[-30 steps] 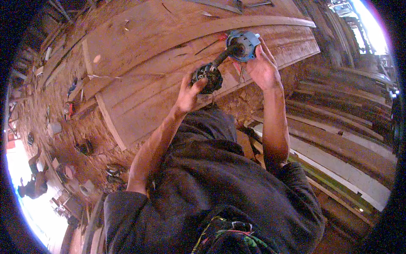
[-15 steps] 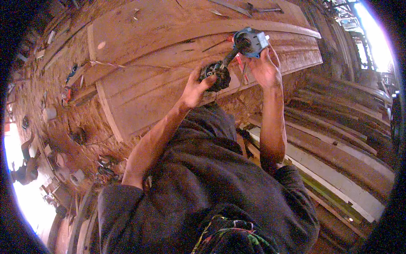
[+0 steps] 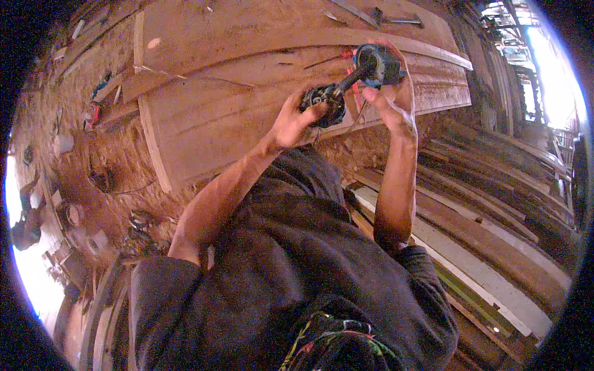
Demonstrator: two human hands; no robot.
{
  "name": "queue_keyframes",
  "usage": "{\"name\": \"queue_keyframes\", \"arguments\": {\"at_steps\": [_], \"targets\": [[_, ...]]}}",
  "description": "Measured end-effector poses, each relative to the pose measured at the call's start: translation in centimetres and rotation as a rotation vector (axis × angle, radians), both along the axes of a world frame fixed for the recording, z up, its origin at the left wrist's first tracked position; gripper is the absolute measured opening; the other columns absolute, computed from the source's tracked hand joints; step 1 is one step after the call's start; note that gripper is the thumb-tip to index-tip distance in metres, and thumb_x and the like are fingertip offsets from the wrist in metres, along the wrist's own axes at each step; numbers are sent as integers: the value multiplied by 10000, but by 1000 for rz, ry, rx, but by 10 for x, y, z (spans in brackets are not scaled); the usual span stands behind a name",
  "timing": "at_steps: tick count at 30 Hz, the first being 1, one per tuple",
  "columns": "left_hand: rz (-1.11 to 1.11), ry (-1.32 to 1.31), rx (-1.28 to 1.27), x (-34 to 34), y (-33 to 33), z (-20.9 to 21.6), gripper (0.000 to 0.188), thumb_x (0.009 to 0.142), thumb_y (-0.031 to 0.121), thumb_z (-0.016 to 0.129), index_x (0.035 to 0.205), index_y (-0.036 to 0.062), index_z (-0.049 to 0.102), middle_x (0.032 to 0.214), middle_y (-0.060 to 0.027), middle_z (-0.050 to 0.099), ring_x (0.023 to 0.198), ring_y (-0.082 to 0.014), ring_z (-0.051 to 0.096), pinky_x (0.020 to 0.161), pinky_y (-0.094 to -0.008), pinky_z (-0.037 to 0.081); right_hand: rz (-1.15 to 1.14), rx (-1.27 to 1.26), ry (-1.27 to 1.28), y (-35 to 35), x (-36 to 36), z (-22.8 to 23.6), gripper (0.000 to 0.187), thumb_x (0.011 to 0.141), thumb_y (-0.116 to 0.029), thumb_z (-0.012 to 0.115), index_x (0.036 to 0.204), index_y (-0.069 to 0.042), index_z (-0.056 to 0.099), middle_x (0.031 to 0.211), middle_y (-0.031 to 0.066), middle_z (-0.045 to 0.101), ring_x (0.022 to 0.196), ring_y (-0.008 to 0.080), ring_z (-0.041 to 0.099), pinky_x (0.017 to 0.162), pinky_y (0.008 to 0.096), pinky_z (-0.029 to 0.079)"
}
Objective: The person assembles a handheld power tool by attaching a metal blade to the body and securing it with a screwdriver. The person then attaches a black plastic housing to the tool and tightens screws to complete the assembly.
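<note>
My left hand (image 3: 292, 121) is closed around a black, round power-tool head (image 3: 326, 104), thumb pressed on its near side. A dark shaft (image 3: 352, 78), like a motor armature, runs from it up and right into the mouth of a blue cup-shaped motor housing (image 3: 385, 69). My right hand (image 3: 397, 110) grips that housing, fingers around its far side and thumb below its rim. Just behind the parts, a red-handled screwdriver (image 3: 348, 55) lies on the boards. Another slim red item (image 3: 355, 96) shows partly behind them.
Wide wooden boards (image 3: 204, 123) lie before me, with a hammer (image 3: 401, 21) at their far edge. Long planks (image 3: 470, 272) are stacked at my right. On the dusty ground at left are a red tool (image 3: 93, 115) and several pots. A person (image 3: 28, 226) is at the far left.
My right hand has turned the blue housing, so its open mouth now faces the shaft more and its side shows at right. The right fingers have wrapped farther around it. My left hand keeps its hold.
</note>
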State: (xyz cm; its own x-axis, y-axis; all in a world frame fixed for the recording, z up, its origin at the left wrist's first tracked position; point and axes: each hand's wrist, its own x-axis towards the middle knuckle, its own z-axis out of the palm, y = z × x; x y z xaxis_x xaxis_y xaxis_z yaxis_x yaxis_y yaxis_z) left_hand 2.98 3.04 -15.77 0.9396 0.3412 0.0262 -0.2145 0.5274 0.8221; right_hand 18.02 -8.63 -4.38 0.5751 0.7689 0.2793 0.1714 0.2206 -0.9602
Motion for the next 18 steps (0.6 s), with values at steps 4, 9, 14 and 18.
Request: {"name": "queue_keyframes", "arguments": {"at_steps": [4,9,14,18], "targets": [[-4,22,36,0,4,1,547,944,322,673,1384,35,525,1171,-85,676,1007,-197,654,875,-364,544,-104,-79,-73,1,6,-7,649,846,-142,792,1409,-70,477,1236,57,611,1131,182,600,998,339,485],[-28,9,34,1,4,-6,547,944,300,675,1388,22,519,1186,-93,677,1053,-206,655,936,-362,532,-208,-86,-160,-9,15,-12,598,856,-166,783,1370,-62,496,1237,60,612,1111,172,599,976,327,483],[6,-19,-49,1,1,0,451,922,257,694,1278,9,572,1111,-79,687,1028,-163,635,950,-338,504,-221,-117,-239,-12,6,-3,642,843,-164,799,1397,-55,495,1260,71,618,1149,178,596,1018,341,476],[-2,-6,-20,3,6,-6,465,919,265,702,1283,7,573,1107,-79,691,1028,-165,637,957,-335,500,-173,-164,-304,-3,-2,11,636,835,-111,793,1401,-50,510,1309,82,602,1195,202,579,1049,367,465]]}}
